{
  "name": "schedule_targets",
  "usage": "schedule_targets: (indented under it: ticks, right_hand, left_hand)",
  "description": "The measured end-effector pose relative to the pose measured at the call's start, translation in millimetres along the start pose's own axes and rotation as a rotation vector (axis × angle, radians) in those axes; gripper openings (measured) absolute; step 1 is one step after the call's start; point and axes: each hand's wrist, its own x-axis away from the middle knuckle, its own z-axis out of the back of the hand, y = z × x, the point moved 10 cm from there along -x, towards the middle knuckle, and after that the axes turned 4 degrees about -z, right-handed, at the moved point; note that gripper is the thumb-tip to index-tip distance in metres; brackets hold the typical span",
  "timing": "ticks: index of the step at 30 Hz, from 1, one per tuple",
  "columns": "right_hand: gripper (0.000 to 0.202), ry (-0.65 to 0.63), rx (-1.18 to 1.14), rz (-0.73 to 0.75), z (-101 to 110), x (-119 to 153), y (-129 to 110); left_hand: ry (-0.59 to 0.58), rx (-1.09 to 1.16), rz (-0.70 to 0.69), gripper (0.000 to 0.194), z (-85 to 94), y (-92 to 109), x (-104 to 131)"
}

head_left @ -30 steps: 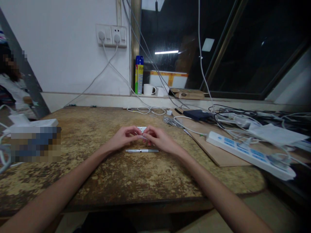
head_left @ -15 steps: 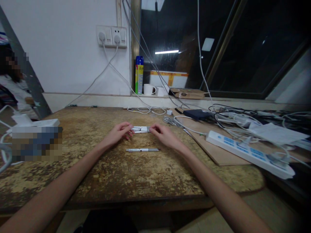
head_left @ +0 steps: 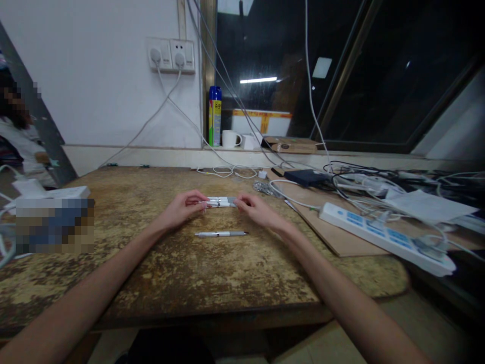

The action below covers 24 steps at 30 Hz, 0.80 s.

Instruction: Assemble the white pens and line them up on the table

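Where the worn tabletop (head_left: 212,273) spreads across the lower half of the frame, a single pen (head_left: 221,234) lies flat near the centre. Its long axis runs left to right, almost level across the frame, with its grey section and dark end at the right. It lies apart from both hands, below the gap between them in the frame, and neither touches it.

Just above it in the frame, a small group of white-and-grey pens (head_left: 223,201) lies side by side, also pointing left to right, their grey portions towards the right. The left hand (head_left: 186,206) grasps the group's left end between thumb and fingers; the right hand (head_left: 254,208) grasps the grey right end (how firmly either one grips, I cannot tell). The group thus bridges the space between the two hands.

At the right of the frame, a white power strip (head_left: 386,236) slants across a brown board (head_left: 333,241). Farther back, at upper centre, a spray can (head_left: 214,119) stands beside a white mug (head_left: 229,139) on the windowsill.
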Motion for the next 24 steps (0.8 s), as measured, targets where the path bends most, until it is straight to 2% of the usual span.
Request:
schedule_targets:
  ticks: [4,9,14,19,24]
  right_hand:
    - [0.032,-0.067,-0.015,-0.031,-2.5,0.1,4.9]
    - [0.032,-0.176,0.008,-0.032,-11.7,6.4,2.0]
    - [0.029,-0.291,-0.039,-0.019,-23.5,15.0,-6.0]
    - [0.031,-0.410,-0.058,-0.010,-37.5,20.3,-5.5]
    - [0.030,-0.431,-0.093,0.003,-42.1,21.8,-5.4]
  left_hand:
    - [-0.031,-0.035,-0.002,0.032,-0.9,4.3,0.6]
    - [-0.159,-0.128,0.046,0.030,-6.1,10.3,4.3]
    - [-0.299,-0.234,0.038,0.027,-10.8,16.4,10.5]
    - [-0.385,-0.329,0.036,0.020,-13.6,16.3,15.2]
    - [-0.411,-0.299,0.060,0.020,-15.9,18.1,17.6]
